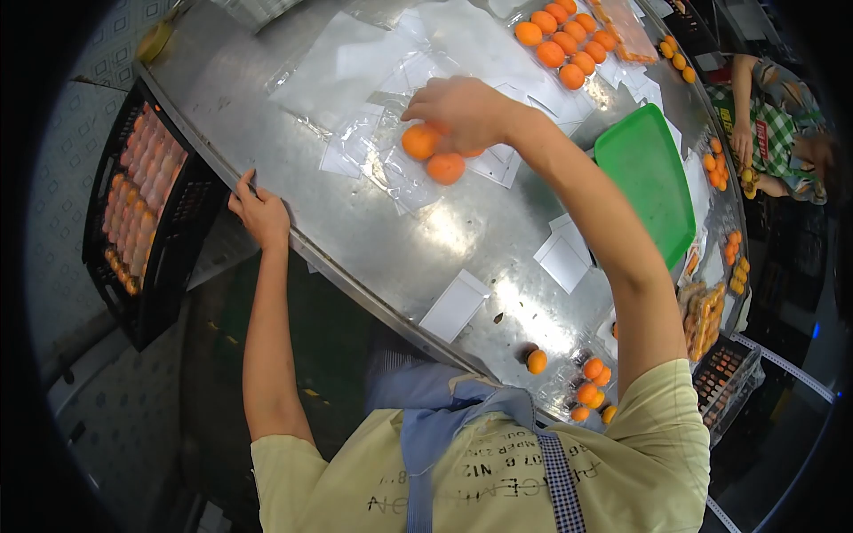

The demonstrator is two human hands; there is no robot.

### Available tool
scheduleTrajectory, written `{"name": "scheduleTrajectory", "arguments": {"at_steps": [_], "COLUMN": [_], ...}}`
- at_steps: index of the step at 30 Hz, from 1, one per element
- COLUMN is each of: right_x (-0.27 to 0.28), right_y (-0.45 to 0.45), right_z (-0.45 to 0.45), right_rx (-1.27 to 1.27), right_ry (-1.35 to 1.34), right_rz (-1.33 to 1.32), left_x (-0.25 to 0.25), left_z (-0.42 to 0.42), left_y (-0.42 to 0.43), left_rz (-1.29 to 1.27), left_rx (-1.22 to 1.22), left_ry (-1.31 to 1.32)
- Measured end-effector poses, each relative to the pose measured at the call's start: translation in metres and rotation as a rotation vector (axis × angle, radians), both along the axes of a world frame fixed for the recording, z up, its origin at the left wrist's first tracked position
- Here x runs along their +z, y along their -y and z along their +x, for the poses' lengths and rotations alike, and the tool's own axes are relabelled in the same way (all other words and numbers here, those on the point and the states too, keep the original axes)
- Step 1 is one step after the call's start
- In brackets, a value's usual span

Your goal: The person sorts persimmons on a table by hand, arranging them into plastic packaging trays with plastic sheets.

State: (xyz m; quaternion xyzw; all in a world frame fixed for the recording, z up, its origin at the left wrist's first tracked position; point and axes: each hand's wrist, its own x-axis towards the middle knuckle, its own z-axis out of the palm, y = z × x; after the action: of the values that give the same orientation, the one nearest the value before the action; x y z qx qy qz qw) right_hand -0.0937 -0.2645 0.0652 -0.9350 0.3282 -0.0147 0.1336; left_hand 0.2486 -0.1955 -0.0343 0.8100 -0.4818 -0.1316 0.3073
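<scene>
My right hand (469, 114) reaches over the metal table with its fingers curled down, slightly blurred, around an orange fruit mostly hidden beneath it. Right by the fingers lie an orange (420, 142) and a second orange (446, 169), on or in a clear plastic tray (397, 182). How firmly the fruit is gripped is hard to see. At the left side, my left hand (262, 216) holds the table edge (306, 246), its fingers bent over the rim.
A black crate (182, 213) of packed orange fruit stands left of the table. White paper sheets (455, 305), a green tray (653, 186), a filled fruit pack (569, 40) and loose oranges (537, 361) lie on the metal. Another person (773, 133) works across at the right.
</scene>
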Motion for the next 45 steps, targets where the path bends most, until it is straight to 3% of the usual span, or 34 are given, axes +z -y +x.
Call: {"name": "scheduleTrajectory", "arguments": {"at_steps": [5, 17, 23, 26, 28, 34, 40, 41, 43, 44, 45], "right_x": [-0.002, -0.006, -0.004, 0.005, 0.022, 0.091, 0.068, 0.062, 0.043, 0.034, 0.02], "right_y": [-0.001, -0.007, -0.009, -0.015, -0.031, -0.185, -0.403, -0.429, -0.474, -0.487, -0.496], "right_z": [0.012, 0.011, 0.017, 0.018, 0.01, -0.05, -0.145, -0.139, -0.113, -0.097, -0.083], "right_rx": [0.08, 0.07, -0.04, -0.118, -0.188, -0.571, -1.324, -1.383, -1.459, -1.455, -1.372], "right_ry": [-0.1, 0.081, -0.048, -0.11, -0.006, 0.336, 0.434, 0.393, 0.42, 0.395, 0.313], "right_rz": [0.0, -0.001, 0.114, 0.104, -0.016, -0.047, 0.023, 0.156, 0.411, 0.546, 0.514], "left_x": [-0.002, -0.006, 0.001, -0.007, -0.004, -0.028, -0.072, -0.079, -0.061, -0.04, -0.013], "left_z": [0.004, 0.005, 0.001, 0.006, 0.003, 0.024, 0.064, 0.072, 0.065, 0.04, 0.014], "left_y": [0.0, 0.0, -0.001, 0.002, 0.002, 0.01, 0.035, 0.039, 0.034, 0.014, -0.011], "left_rz": [-0.005, -0.01, -0.035, -0.067, -0.042, -0.062, -0.08, -0.051, 0.139, -0.004, -0.143], "left_rx": [-0.004, -0.002, 0.001, -0.03, -0.034, -0.084, -0.131, -0.16, -0.053, 0.062, 0.037], "left_ry": [-0.011, 0.017, 0.015, 0.053, 0.021, 0.049, 0.028, 0.048, 0.101, 0.163, 0.118]}}
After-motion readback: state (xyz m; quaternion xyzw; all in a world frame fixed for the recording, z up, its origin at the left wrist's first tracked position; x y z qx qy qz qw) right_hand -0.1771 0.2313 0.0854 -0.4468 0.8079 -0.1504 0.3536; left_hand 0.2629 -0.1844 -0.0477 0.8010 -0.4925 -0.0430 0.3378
